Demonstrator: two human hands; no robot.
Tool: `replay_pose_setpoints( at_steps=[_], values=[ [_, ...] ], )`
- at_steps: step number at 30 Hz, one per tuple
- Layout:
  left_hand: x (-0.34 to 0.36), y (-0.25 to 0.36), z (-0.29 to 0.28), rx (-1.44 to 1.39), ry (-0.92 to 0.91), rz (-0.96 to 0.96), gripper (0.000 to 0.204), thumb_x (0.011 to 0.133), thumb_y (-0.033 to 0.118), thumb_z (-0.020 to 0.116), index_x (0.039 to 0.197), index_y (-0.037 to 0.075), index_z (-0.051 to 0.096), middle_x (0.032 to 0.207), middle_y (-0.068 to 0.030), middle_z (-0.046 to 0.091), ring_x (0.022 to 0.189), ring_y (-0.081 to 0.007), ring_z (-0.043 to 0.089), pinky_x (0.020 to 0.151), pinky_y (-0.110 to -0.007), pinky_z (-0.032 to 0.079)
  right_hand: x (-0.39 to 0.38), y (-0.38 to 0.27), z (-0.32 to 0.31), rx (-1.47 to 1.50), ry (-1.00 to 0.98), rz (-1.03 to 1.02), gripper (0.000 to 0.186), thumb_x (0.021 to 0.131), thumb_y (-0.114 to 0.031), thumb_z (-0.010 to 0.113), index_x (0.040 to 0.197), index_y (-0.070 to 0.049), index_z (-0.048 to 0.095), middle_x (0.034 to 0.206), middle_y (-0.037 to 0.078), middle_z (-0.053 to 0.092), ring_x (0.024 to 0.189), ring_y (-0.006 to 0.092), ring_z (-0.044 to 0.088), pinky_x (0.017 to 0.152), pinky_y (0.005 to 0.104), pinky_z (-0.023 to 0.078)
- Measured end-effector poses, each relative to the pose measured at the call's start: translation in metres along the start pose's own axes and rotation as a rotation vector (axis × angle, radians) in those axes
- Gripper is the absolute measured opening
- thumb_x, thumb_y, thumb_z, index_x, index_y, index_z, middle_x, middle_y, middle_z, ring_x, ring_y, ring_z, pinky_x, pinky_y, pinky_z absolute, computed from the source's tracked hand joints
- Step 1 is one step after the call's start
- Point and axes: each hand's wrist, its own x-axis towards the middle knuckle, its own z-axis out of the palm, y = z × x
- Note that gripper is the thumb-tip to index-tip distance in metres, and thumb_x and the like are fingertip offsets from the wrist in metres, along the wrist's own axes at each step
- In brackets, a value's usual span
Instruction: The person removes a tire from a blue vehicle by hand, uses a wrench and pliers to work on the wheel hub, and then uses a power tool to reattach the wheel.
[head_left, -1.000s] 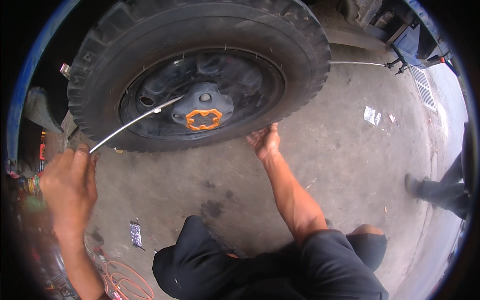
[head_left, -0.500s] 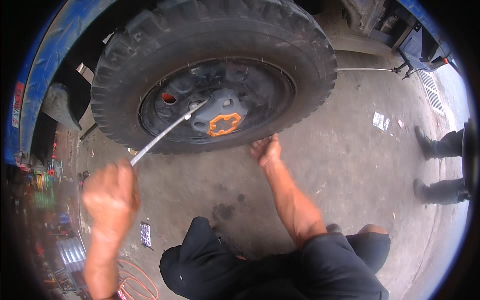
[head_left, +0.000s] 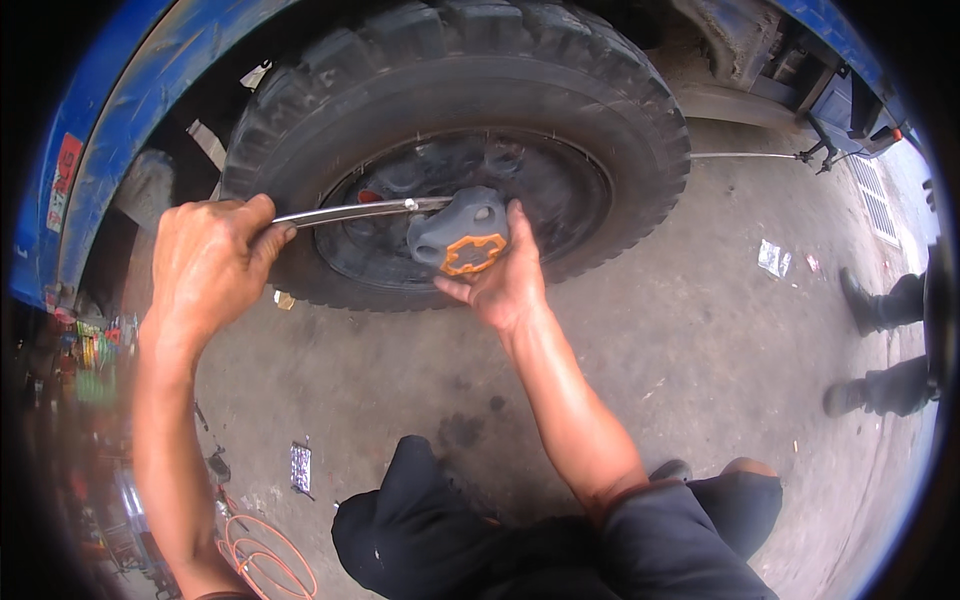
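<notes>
My left hand (head_left: 208, 262) is closed around the near end of a slim metal pry bar (head_left: 350, 211). The bar crosses the front of a big black truck wheel's tire (head_left: 440, 85), and its far end reaches the upper left side of a grey lobed hub piece (head_left: 446, 222). An orange ring (head_left: 474, 254) marks the face of that piece, at the middle of the dark steel rim (head_left: 545, 165). From below and the right, my right hand (head_left: 508, 285) cups the hub piece, fingers curled along its side. Where the bar's tip ends is hard to make out.
Blue vehicle bodywork (head_left: 75, 140) curves around the wheel at left. An orange hose (head_left: 265, 550) lies coiled at lower left near blurred tools. Another person's legs (head_left: 895, 340) stand at right. Litter (head_left: 774, 257) and a patterned packet (head_left: 301, 467) lie on the concrete floor.
My right hand has risen from below the tire onto the hub piece. My left hand has moved up with the bar, which now lies nearly level. The wheel appears shifted slightly right in view.
</notes>
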Motion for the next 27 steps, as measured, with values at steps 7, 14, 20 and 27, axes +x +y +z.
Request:
replay_pose_setpoints(
  at_steps=[7,14,20,27],
  values=[
    [-0.094,0.046,0.065,-0.028,0.065,0.003,0.025,0.069,0.02,0.072,0.065,0.008,0.051,0.053,-0.0072,0.049,0.047,-0.0256,0.052,0.043,-0.038,0.04,-0.003,0.017,-0.019,0.062,0.076,-0.108,0.032,0.081,-0.034,0.053,0.099,-0.007,0.055,0.092,0.006,0.059,0.088,0.0229,0.057,0.081,0.04,0.046],
    [-0.098,0.059,0.083,-0.224,-0.112,-0.18,0.026,0.073,0.022,0.071,0.062,0.006,0.054,0.056,-0.0107,0.056,0.05,-0.0292,0.056,0.046,-0.04,0.042,-0.019,0.038,-0.115,-0.347,0.253,0.042,0.045,0.078,-0.035,0.062,0.109,-0.003,0.054,0.103,0.009,0.06,0.094,0.0231,0.057,0.085,0.0402,0.043],
    [-0.19,0.08,0.16,-0.508,-0.484,-0.672,0.029,0.079,0.037,0.066,0.08,0.008,0.067,0.062,-0.0134,0.061,0.057,-0.0314,0.06,0.054,-0.042,0.045,-0.039,0.02,-0.167,-1.121,0.484,0.102,0.068,0.069,-0.047,0.065,0.113,0.004,0.053,0.096,0.012,0.064,0.093,0.0254,0.06,0.08,0.0374,0.047],
    [-0.257,0.143,0.239,-0.792,-0.688,-0.933,0.031,0.082,0.038,0.062,0.088,0.008,0.068,0.074,-0.0169,0.064,0.077,-0.0331,0.063,0.07,-0.042,0.048,-0.051,0.043,-0.193,-2.001,0.497,0.279,0.073,0.07,-0.049,0.068,0.123,-0.003,0.049,0.125,0.016,0.053,0.122,0.0322,0.044,0.099,0.0428,0.036]
  ],
)
